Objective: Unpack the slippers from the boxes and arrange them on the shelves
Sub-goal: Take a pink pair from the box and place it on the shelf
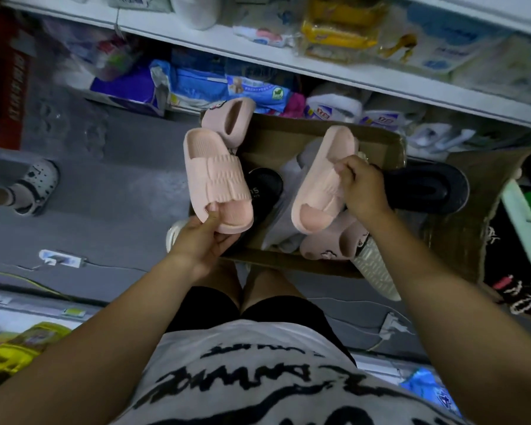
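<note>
The person stands over an open cardboard box point(292, 261) on the grey floor point(111, 185), with a pale pink slipper in each hand. The left hand point(201, 240) has its grip closed on the toe end of the left pink slipper point(215, 179), thumb on the footbed at the open toe and fingers under the sole. This slipper is held strap up above the box's left edge. The right hand point(364, 190) pinches the ribbed strap of the right pink slipper point(316, 191), which hangs tilted above the middle of the box, toe toward the person. The two are apart, and a black slipper point(265, 185) and a grey slipper point(288, 176) lie in the box below the gap. A pink slipper with a cartoon patch point(331, 246) lies at the box's near side, and its match point(227, 121) rests at the far left corner. A larger black slipper point(426, 188) lies across the right rim, partly hidden by the right hand, and a white ribbed sole point(374, 268) juts out over the near right corner. Beyond the box runs a white shelf point(319, 72) stacked with packaged goods (too blurred to read). At the left edge is another person's foot in a white clog point(36, 185), and yellow slippers point(10, 351) show at the lower left.
</note>
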Motion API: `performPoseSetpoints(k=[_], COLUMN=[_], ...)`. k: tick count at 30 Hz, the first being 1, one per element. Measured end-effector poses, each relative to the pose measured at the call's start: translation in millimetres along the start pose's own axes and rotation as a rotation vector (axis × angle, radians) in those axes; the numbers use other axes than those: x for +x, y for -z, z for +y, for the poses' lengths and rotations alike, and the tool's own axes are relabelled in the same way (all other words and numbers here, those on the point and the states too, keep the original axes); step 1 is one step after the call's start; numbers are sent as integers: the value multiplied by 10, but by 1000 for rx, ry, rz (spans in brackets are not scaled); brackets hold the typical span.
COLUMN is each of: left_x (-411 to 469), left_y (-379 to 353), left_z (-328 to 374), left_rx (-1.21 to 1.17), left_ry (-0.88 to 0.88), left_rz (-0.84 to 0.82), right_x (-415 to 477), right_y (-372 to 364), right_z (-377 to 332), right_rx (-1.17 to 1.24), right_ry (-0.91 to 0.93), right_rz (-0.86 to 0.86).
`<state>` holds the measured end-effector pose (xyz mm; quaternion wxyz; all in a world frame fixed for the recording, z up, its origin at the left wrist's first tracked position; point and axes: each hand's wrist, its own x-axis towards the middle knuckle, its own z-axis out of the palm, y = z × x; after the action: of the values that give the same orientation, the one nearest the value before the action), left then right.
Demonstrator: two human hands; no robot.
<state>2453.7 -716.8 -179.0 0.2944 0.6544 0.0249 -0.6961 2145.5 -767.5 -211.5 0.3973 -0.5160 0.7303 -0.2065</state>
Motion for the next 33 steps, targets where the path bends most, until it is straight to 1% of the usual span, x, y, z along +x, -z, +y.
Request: performPoseSetpoints(k=[2,5,10,12,14,15,16,17,18,19,21,22,24,26,28,33], left_x=[-35,-63,-83,-79,-77,-68,-62,-56,-53,-47,-36,-37,-49,-42,-50,-74], left_y=[-22,-32,-55,-72,-98,-108,-114,-117,-119,-118,-114,-110,-103,-70,-36,-33], left_z=[-18,-92,-288,-362,-404,-416,-421,-419,-417,-418,-421,-422,-414,-425,-430,-480], left_rx=[18,72,152,140,131,130,131,135,141,149,159,166,183,217,244,293], left_ry=[9,19,39,73,105,117,129,136,139,139,139,140,142,150,158,151], left_rz=[3,-10,-5,4,7,8,7,6,6,6,19,29,42,55,53,48], right_x=[-138,-308,-374,-472,-610,-683,-752,-820,-881,-939,-1025,-1061,-1095,-1087,-1018,-814], right_y=[-65,-185,-350,-402,-445,-455,-485,-526,-592,-655,-835,-929,-1072,-1190,-1294,-1335], right_z=[179,381,485,509,529,505,496,491,524,553,650,672,666,644,669,747], right_rx=[-8,11,12,49,71,84,123,173,233,315,595,751,947,1059,1147,1245], right_ry=[-68,-188,-188,-207,-171,-189,-254,-360,-479,-605,-813,-885,-989,-1046,-1047,-1025], right_rz=[-34,-24,0,46,153,217,269,294,287,237,89,20,-64,-67,-40,5])
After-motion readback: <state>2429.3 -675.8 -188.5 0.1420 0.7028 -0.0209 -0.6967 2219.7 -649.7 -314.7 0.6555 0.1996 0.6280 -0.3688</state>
